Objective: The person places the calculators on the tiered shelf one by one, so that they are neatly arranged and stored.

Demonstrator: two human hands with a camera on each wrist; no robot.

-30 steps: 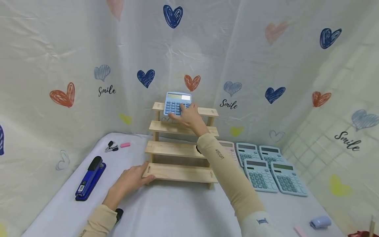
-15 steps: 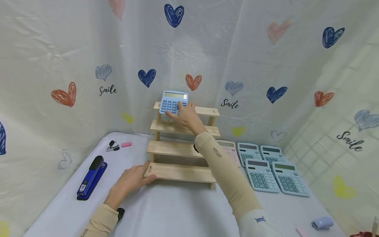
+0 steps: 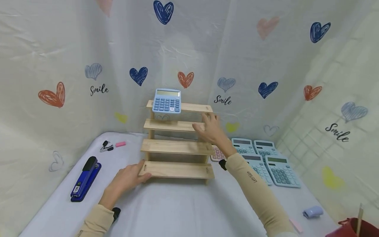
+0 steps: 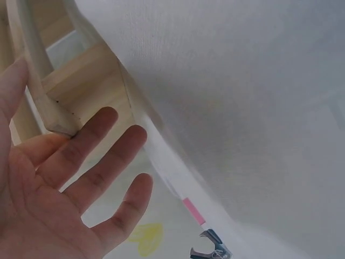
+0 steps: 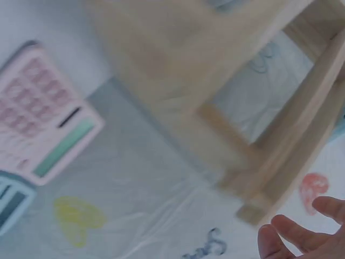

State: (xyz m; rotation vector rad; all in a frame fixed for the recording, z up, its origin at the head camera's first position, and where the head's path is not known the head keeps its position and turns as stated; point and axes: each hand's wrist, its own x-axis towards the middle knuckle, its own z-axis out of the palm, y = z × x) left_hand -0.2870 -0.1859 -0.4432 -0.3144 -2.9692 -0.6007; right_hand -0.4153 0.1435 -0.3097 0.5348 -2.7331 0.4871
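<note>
A blue calculator (image 3: 167,101) leans at the left end of the top tier of a wooden stepped rack (image 3: 177,147). My left hand (image 3: 127,177) holds the left end of the rack's bottom tier between thumb and index finger. In the left wrist view, the other fingers (image 4: 102,178) of that hand spread away from the wood. My right hand (image 3: 211,130) is beside the right end of the upper tiers, holding nothing, its fingers loosely bent. The right wrist view has its fingertips (image 5: 294,232) by the rack's end, with the pink calculator (image 5: 48,113) at the left.
Several light-blue calculators (image 3: 282,171) lie right of the rack, partly behind my right forearm. A blue stapler (image 3: 86,179), a staple remover (image 3: 107,146) and a pink eraser-like block (image 3: 120,144) lie on the left. At the right front are a lavender object (image 3: 313,212) and a red container (image 3: 355,227).
The blue calculator shifted slightly left along the top tier, then my right hand let go of it and moved right and down. My left hand stays on the bottom tier.
</note>
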